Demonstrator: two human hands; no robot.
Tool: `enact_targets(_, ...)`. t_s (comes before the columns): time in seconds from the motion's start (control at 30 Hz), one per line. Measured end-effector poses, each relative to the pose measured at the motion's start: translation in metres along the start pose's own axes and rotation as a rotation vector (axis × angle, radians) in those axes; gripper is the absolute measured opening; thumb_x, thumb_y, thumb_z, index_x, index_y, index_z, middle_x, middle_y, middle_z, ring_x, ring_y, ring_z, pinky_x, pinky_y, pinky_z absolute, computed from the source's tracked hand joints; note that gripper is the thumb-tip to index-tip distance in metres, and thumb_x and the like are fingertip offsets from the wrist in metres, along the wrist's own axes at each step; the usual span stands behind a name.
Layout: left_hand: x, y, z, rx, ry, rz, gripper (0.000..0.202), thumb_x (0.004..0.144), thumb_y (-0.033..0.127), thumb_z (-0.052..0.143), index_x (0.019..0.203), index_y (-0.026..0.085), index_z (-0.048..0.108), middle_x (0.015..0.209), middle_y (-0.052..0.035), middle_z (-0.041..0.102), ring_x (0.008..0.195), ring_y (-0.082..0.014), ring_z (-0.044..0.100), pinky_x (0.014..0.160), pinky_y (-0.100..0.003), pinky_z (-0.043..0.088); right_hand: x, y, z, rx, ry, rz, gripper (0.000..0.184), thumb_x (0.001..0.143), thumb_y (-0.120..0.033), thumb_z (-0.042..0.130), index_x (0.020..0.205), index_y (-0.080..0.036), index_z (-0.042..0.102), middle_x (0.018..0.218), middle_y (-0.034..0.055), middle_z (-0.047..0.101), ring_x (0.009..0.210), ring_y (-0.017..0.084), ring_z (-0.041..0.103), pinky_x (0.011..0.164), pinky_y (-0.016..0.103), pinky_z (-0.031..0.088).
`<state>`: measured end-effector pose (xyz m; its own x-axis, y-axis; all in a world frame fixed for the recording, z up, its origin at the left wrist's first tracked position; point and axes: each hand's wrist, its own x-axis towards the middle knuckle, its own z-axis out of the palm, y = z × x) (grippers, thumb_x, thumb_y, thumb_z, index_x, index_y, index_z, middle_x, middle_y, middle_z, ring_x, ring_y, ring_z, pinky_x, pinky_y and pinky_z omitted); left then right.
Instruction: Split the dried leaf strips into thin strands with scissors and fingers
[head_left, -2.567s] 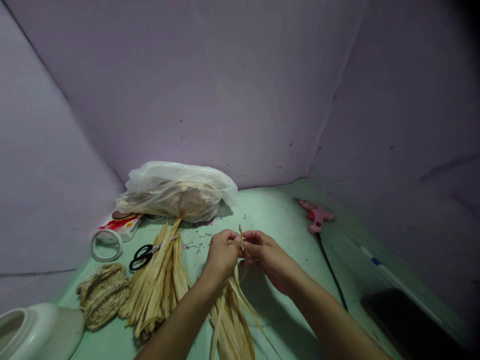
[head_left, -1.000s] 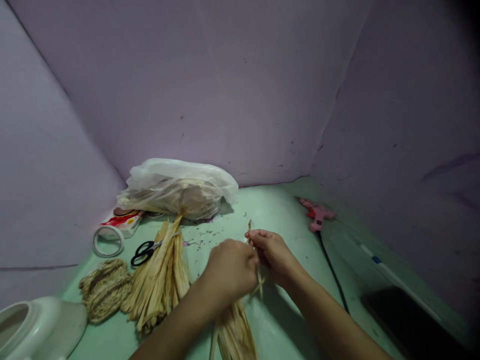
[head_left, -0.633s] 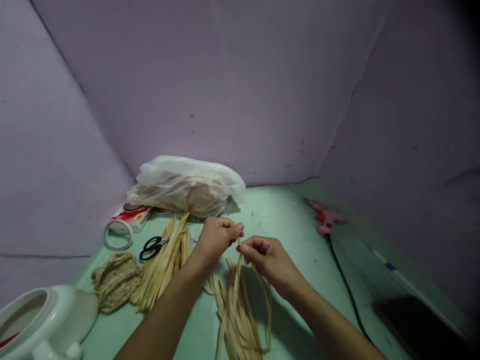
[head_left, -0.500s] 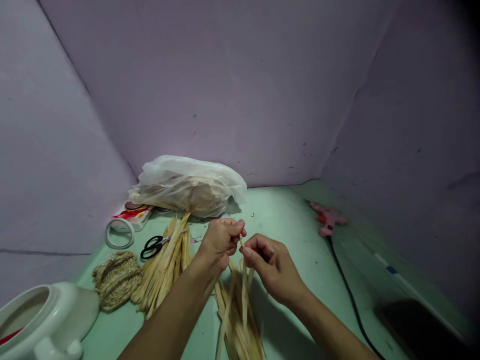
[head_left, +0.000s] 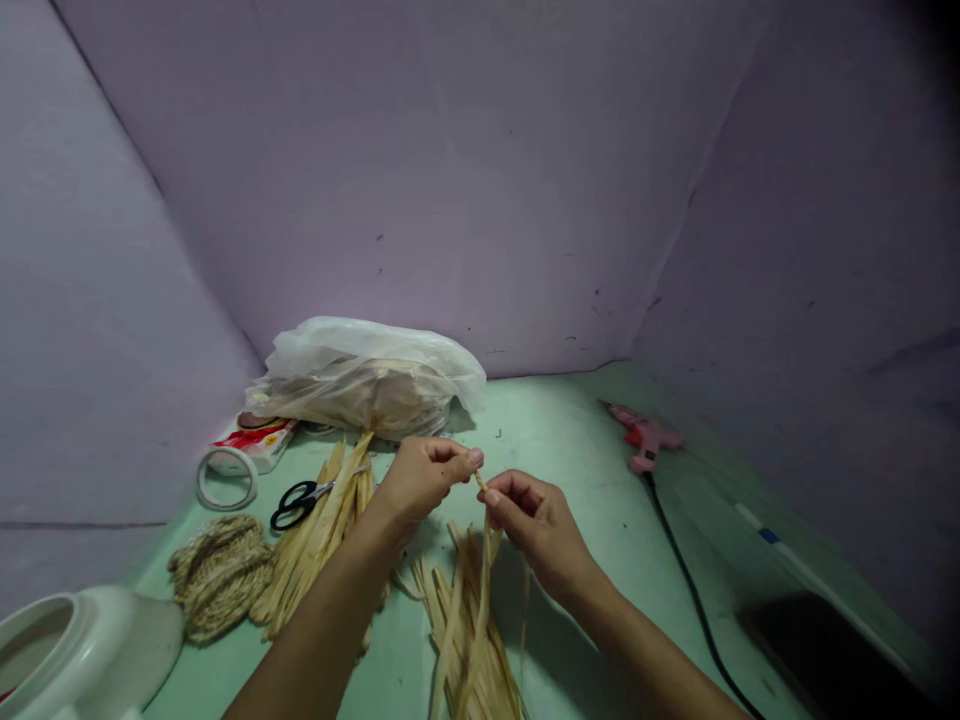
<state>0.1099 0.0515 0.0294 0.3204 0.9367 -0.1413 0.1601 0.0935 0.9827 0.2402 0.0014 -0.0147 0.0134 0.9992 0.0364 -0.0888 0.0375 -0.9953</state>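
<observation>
Between my two hands runs a short twisted strand of pale dried fibre [head_left: 481, 481]. My left hand [head_left: 431, 475] pinches its upper end between thumb and forefinger. Just below and to the right, my right hand [head_left: 534, 515] pinches the same strand, and loose flat strips hang down from its fingertips. Beneath the hands lies a bundle of dry straw-coloured strips [head_left: 469, 635] on the green table [head_left: 547, 430]. A second bundle of strips [head_left: 319, 550] lies to the left, partly behind my left forearm, with black-handled scissors [head_left: 294, 505] resting against it.
A coil of braided cord [head_left: 221, 578], a roll of tape [head_left: 226, 480] and a white ceramic pot [head_left: 124, 640] stand at left. At the back lies a plastic bag [head_left: 375, 380] of fibre. To the right are a pink glue gun [head_left: 645, 437] with a black cable and a dark flat object [head_left: 832, 650].
My hands have drawn slightly apart, so more of the twisted strand shows between them. The whole view has shifted a little, with table objects appearing further left.
</observation>
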Motion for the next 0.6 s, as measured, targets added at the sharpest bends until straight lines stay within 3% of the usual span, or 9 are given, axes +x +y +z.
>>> enact_targets(0.13, -0.002, 0.003, -0.003, -0.036, -0.025, 0.034, 0.046, 0.068, 0.054, 0.05, 0.075, 0.01, 0.061, 0.062, -0.0008, 0.053, 0.034, -0.0022, 0.029, 0.034, -0.02, 0.013, 0.001, 0.001, -0.001, 0.066, 0.002, 0.065, 0.022, 0.067, -0.036, 0.06, 0.063, -0.015, 0.054, 0.048, -0.0046, 0.045, 0.039, 0.005, 0.027, 0.038, 0.019, 0.017)
enact_targets(0.2, -0.002, 0.005, -0.006, -0.001, 0.108, 0.085, 0.045, 0.069, 0.054, 0.048, 0.081, 0.013, 0.06, 0.064, 0.0002, 0.053, 0.036, -0.0031, 0.03, 0.035, -0.02, 0.015, 0.001, 0.001, 0.0, 0.077, -0.005, 0.083, 0.022, 0.066, -0.036, 0.061, 0.063, -0.015, 0.054, 0.047, -0.0047, 0.045, 0.039, 0.004, 0.027, 0.037, 0.019, 0.016)
enact_targets(0.27, -0.002, 0.007, -0.01, 0.1, 0.24, 0.138, 0.042, 0.069, 0.053, 0.049, 0.075, 0.013, 0.059, 0.06, 0.0013, 0.051, 0.038, -0.0041, 0.03, 0.036, -0.02, 0.017, 0.001, 0.001, 0.001, 0.071, -0.014, 0.091, 0.023, 0.065, -0.036, 0.061, 0.062, -0.015, 0.054, 0.046, -0.0049, 0.045, 0.038, 0.004, 0.026, 0.037, 0.019, 0.016)
enact_targets(0.3, -0.002, 0.007, -0.011, 0.157, 0.245, 0.151, 0.042, 0.069, 0.054, 0.049, 0.069, 0.013, 0.059, 0.058, 0.0012, 0.051, 0.039, -0.0048, 0.031, 0.037, -0.02, 0.018, 0.001, 0.001, 0.001, 0.064, -0.017, 0.091, 0.023, 0.065, -0.037, 0.061, 0.062, -0.015, 0.054, 0.046, -0.005, 0.045, 0.037, 0.004, 0.025, 0.036, 0.019, 0.016)
enact_targets(0.43, -0.001, 0.004, -0.009, 0.408, 0.022, 0.153, 0.045, 0.068, 0.053, 0.049, 0.049, 0.013, 0.054, 0.046, 0.0027, 0.042, 0.044, -0.0074, 0.033, 0.043, -0.021, 0.022, 0.0, 0.001, 0.002, -0.021, -0.004, 0.077, 0.022, 0.067, -0.035, 0.059, 0.059, -0.015, 0.053, 0.046, -0.0052, 0.043, 0.038, 0.005, 0.026, 0.038, 0.02, 0.019)
enact_targets(0.5, 0.0, 0.0, -0.005, 0.503, -0.01, 0.179, 0.043, 0.067, 0.048, 0.051, 0.041, 0.014, 0.047, 0.04, 0.0046, 0.033, 0.043, -0.0071, 0.03, 0.044, -0.021, 0.021, 0.001, 0.001, 0.001, -0.083, -0.012, 0.051, 0.022, 0.068, -0.034, 0.057, 0.058, -0.015, 0.052, 0.047, -0.005, 0.043, 0.041, 0.005, 0.029, 0.041, 0.02, 0.023)
enact_targets(0.6, 0.0, -0.004, 0.002, 0.364, -0.032, 0.169, 0.04, 0.067, 0.041, 0.052, 0.038, 0.015, 0.043, 0.037, 0.0057, 0.03, 0.04, -0.0056, 0.027, 0.042, -0.021, 0.019, 0.001, 0.0, 0.001, -0.118, -0.044, -0.006, 0.024, 0.07, -0.036, 0.056, 0.059, -0.015, 0.052, 0.049, -0.0041, 0.044, 0.046, 0.007, 0.036, 0.046, 0.021, 0.028)
